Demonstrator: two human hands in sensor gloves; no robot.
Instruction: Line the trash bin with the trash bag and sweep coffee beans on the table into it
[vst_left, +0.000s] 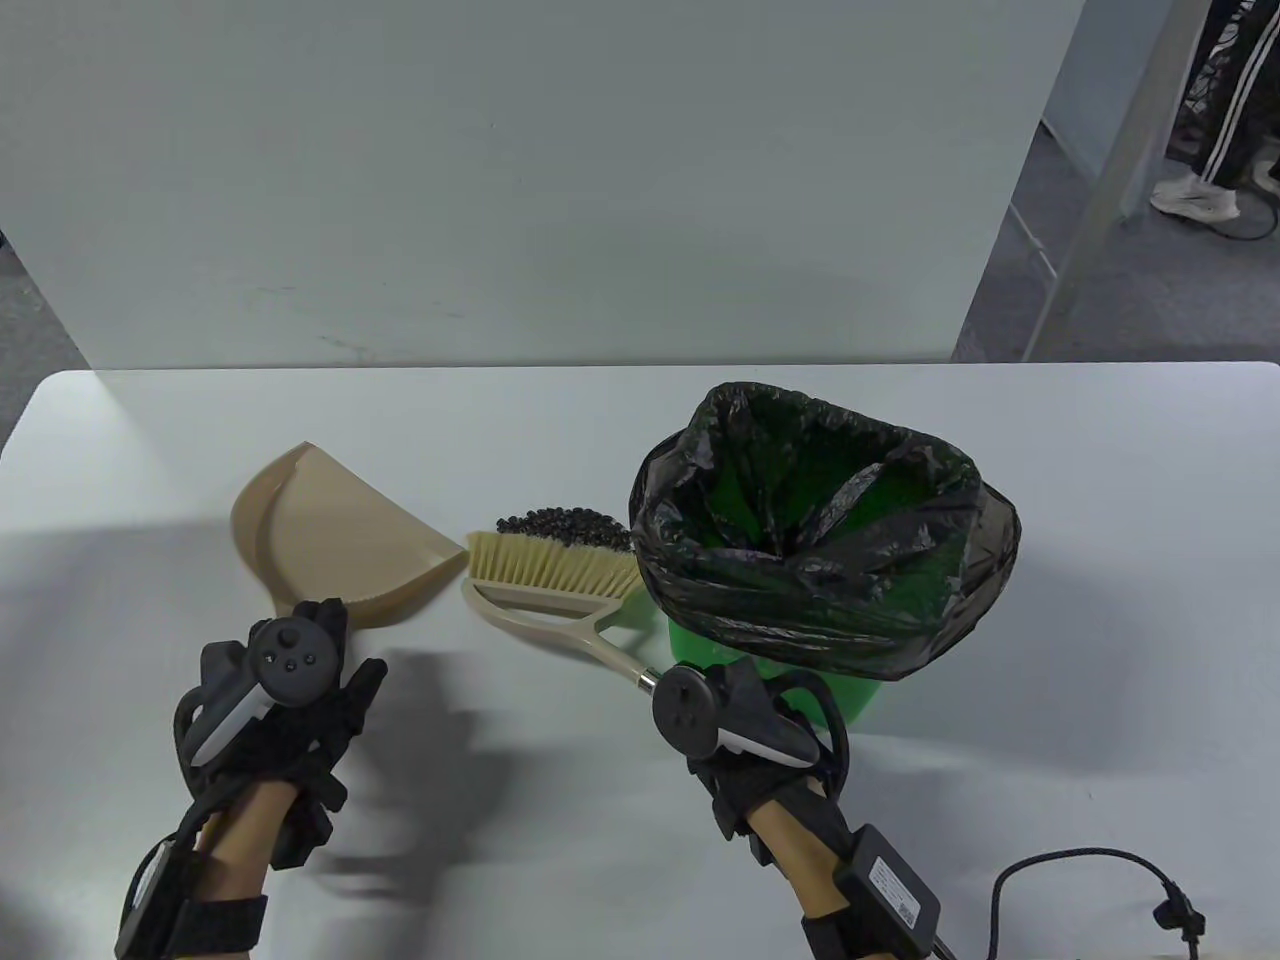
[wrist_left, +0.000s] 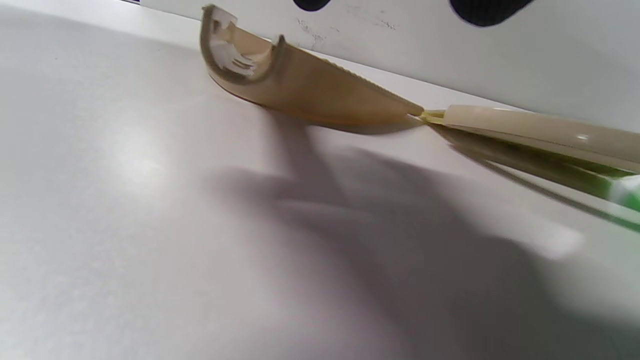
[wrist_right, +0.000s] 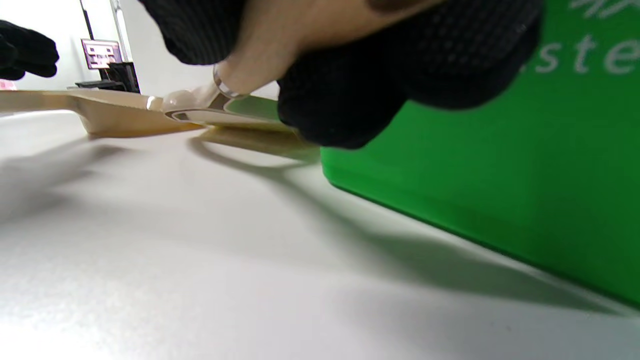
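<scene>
An office or lab: white partition (vst_left: 540, 180) (grey carpet (vst_left: 1090, 290) beyond).

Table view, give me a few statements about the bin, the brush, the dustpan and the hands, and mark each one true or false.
1. The black trash bag already lines the green bin. True.
2. The coffee beans lie inside the dustpan. False: they sit on the table, behind the bristles of the brush.
3. The right hand is at the end of the brush handle. True.
4. The left hand is lifting the dustpan off the table. False: the dustpan lies flat and the hand is just at its near end.
5. The bin lies tipped on its side. False: it stands upright.
</scene>
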